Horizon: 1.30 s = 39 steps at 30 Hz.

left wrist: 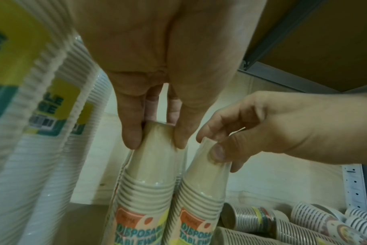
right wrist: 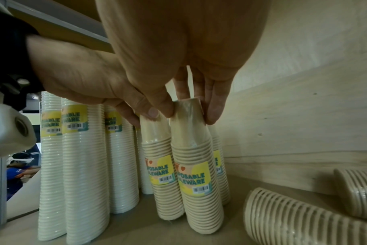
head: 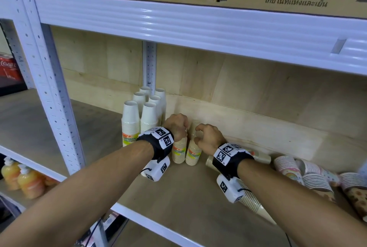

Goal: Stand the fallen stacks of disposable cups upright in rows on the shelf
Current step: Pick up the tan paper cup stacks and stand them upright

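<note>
Two beige wrapped cup stacks stand upright side by side on the wooden shelf (head: 178, 197). My left hand (head: 176, 125) pinches the top of the left stack (head: 178, 152) between thumb and fingers (left wrist: 132, 139). My right hand (head: 205, 137) pinches the top of the right stack (head: 193, 153), its thumb and fingers (right wrist: 213, 114) curled round the top cup. A third beige stack (right wrist: 219, 167) stands just behind them against the back wall. Several taller white stacks (head: 139, 115) stand upright in rows to the left. A beige stack (head: 252, 203) lies fallen under my right forearm.
Several patterned cup stacks (head: 309, 177) lie fallen on the right of the shelf, and another beige one (right wrist: 354, 195) lies by the back wall. The white shelf beam (head: 198, 26) hangs overhead and a white upright post (head: 53, 97) stands at the left.
</note>
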Motion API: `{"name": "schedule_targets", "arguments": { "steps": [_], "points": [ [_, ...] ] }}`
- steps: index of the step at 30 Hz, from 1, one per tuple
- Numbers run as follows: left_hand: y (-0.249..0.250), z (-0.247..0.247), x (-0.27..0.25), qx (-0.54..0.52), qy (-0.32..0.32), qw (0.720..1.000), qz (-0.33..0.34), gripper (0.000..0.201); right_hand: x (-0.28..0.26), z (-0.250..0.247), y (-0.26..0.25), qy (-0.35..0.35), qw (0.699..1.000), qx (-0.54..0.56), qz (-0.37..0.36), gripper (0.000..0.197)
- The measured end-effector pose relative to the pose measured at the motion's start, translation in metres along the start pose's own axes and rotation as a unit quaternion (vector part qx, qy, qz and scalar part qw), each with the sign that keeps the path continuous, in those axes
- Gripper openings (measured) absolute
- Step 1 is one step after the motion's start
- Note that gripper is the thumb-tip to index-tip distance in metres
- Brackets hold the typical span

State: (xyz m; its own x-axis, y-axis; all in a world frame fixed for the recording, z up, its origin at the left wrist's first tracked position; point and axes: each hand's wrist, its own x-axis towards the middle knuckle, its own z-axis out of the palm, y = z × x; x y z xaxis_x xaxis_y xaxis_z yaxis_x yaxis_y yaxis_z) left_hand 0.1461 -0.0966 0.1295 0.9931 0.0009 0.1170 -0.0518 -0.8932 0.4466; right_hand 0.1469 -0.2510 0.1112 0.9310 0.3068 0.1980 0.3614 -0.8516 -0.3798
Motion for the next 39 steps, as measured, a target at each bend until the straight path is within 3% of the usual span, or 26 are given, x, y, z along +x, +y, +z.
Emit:
{"name": "schedule_targets", "arguments": {
  "steps": [12, 26, 32, 39],
  "points": [
    [-0.005, 0.005, 0.003, 0.024, 0.018, 1.000, 0.002, 0.019, 0.014, 0.009, -0.002, 0.017, 1.000, 0.012, -0.015, 0.033],
    [0.012, -0.010, 0.006, -0.001, 0.053, 0.998, 0.016, 0.033, 0.006, -0.010, 0.012, 0.019, 1.000, 0.011, 0.014, 0.038],
    [0.044, -0.006, 0.003, -0.045, 0.018, 0.995, 0.083, 0.042, -0.014, -0.035, 0.043, -0.005, 0.997, -0.013, 0.073, 0.030],
    [0.078, 0.035, -0.001, -0.016, -0.067, 0.989, 0.130, 0.040, -0.052, -0.057, 0.091, -0.061, 0.988, -0.046, 0.133, 0.021]
  ]
}}
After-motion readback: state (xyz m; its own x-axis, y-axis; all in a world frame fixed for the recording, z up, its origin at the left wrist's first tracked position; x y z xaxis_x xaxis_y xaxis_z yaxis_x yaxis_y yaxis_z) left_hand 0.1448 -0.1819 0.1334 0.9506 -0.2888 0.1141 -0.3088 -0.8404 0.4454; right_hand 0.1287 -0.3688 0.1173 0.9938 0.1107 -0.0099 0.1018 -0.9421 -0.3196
